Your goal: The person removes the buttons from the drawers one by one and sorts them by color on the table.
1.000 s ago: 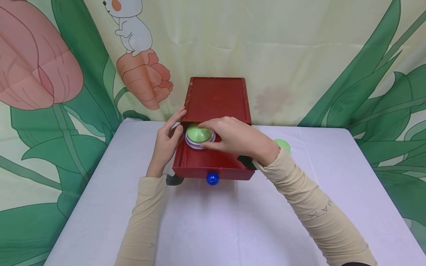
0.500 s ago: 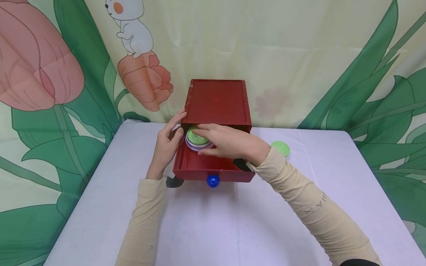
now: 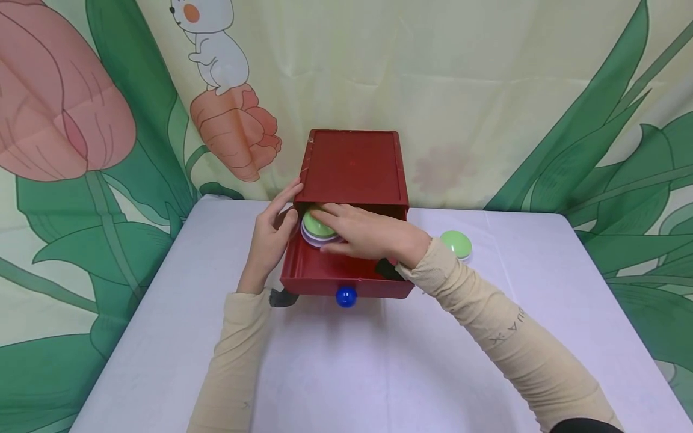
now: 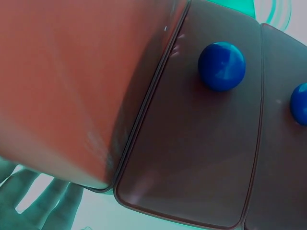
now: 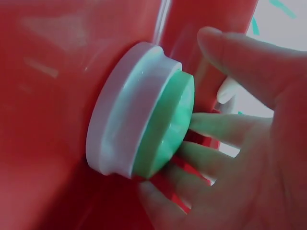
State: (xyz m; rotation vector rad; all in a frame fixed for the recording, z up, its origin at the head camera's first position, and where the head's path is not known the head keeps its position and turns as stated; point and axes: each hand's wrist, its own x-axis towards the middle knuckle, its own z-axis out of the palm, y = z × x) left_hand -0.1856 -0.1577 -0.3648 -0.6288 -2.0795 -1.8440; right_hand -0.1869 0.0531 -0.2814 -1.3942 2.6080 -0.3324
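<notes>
we note right hand [image 3: 364,233], fingers straight, touching round green-and-white plastic button [image 5: 136,112] on its left, in open red plastic drawer [image 3: 325,264] near tabletop's [image 3: 346,367] far edge; left hand [image 3: 269,233], unclenched, against red plastic casing [image 3: 352,168].

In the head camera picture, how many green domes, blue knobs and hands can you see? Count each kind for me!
Green domes: 2
Blue knob: 1
Hands: 2
Total: 5
</notes>
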